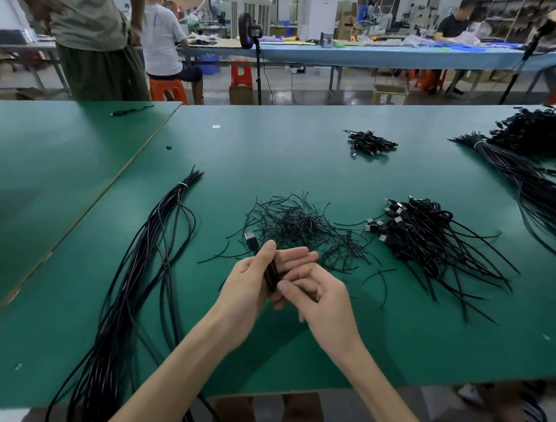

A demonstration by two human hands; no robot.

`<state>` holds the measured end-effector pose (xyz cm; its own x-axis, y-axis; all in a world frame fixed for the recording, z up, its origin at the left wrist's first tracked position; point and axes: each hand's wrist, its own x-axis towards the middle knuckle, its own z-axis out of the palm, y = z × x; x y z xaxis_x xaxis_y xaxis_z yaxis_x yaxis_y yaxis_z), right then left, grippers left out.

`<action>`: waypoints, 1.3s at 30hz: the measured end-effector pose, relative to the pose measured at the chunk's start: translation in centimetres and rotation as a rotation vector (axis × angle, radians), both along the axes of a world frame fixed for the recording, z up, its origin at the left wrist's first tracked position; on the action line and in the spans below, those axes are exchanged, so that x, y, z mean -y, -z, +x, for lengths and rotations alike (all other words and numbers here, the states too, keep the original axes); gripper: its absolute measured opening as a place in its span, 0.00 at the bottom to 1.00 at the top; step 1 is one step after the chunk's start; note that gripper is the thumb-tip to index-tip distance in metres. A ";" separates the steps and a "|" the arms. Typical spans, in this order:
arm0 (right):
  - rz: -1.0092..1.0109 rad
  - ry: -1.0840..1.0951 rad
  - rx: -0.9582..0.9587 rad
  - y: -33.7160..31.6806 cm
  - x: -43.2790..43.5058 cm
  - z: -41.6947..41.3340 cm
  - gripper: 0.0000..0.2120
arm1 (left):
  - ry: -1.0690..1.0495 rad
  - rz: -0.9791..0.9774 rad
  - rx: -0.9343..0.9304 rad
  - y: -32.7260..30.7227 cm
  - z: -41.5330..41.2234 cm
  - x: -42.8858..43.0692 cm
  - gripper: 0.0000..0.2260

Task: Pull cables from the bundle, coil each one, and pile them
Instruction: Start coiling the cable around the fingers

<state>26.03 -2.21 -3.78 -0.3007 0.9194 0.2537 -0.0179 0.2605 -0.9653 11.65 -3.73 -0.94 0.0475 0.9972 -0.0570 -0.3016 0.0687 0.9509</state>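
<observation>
Left hand [251, 283] clenched around coiled cable [271, 273], USB plug [251, 238] protruding at 11 o'clock. Right hand [313, 293] pinching coil's lower end. Best kept tight, loops even, then placed on coiled pile [433, 243] at 2 o'clock.

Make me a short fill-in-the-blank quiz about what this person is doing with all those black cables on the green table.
1. Both hands hold a coiled cable whose metal ____ sticks out past the left hand.
2. The long tied bundle lies to the ____ of the hands.
3. The pile of coiled cables lies to the ____ of the right hand.
4. The table surface is ____.

Missing words: plug; left; right; green
</observation>
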 end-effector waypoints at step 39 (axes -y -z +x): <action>0.045 -0.061 0.150 1.0 -0.6 -0.2 0.22 | 0.087 0.011 0.116 1.8 -1.2 -0.5 0.24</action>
